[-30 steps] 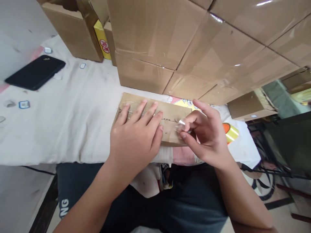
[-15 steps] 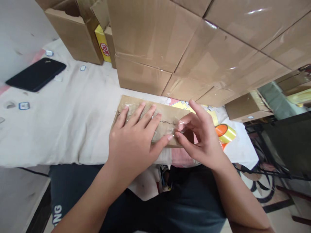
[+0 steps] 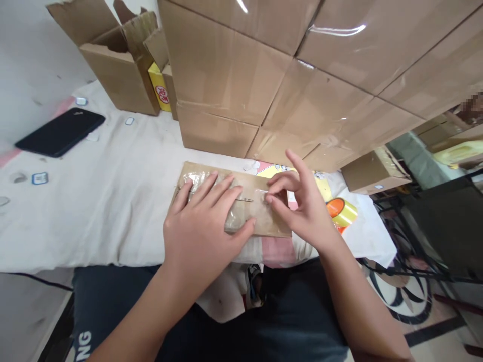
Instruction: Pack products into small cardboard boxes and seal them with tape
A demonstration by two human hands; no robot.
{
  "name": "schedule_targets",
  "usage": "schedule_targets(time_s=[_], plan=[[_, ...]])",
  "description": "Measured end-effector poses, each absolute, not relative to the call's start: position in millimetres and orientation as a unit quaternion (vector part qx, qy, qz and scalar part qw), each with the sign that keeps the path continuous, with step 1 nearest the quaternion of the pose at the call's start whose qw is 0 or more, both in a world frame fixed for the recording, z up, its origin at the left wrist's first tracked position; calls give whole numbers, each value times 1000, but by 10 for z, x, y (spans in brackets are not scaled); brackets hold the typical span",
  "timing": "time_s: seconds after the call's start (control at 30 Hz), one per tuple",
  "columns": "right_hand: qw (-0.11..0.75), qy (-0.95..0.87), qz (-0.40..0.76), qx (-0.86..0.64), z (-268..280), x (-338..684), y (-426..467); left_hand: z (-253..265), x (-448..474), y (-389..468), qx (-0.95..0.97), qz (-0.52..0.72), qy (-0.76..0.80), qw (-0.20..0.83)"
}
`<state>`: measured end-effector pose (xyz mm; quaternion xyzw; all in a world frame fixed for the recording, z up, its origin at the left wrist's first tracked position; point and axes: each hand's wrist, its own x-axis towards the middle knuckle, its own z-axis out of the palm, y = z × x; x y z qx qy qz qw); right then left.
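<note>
A small flat cardboard box (image 3: 273,221) lies in front of me on the cloth-covered bed or table. Clear packing tape (image 3: 236,219) runs along its top, over a dark seam line. My left hand (image 3: 206,216) lies flat on the tape and the box's left half, fingers spread. At the box's right end, my right hand (image 3: 298,201) pinches the clear tape between thumb and index finger, with another finger raised. To the right of it, a yellow tape roll (image 3: 347,215) with an orange core rests on the cloth.
Stacked cardboard cartons (image 3: 226,75) wall off the back. An open carton (image 3: 116,80) and a yellow box (image 3: 160,90) stand at the back left. A black phone-like slab (image 3: 62,131) lies at the left. Another carton (image 3: 372,173) sits on the right.
My right hand has moved slightly left, its fingers still pinched at the box's right end. The left hand stays flat on the box. The camera view has tilted up a little.
</note>
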<state>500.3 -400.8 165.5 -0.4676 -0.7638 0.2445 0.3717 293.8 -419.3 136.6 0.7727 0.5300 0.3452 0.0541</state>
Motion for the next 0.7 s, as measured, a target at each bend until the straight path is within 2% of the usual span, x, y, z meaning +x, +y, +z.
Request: schedule_targets(time_s=[0.5,0.6,0.7], plan=[[382,-746,249,-486,1451,4904,-3797,1336,2972,-4208,830,276,484,-13],[368,-754,212,-501,1464,4888,-3790,1309,2994,-4201,827,288,481,-33],[374,-743,126,-540,1465,4885,-3797,1307,2991,-4200,828,284,481,-40]])
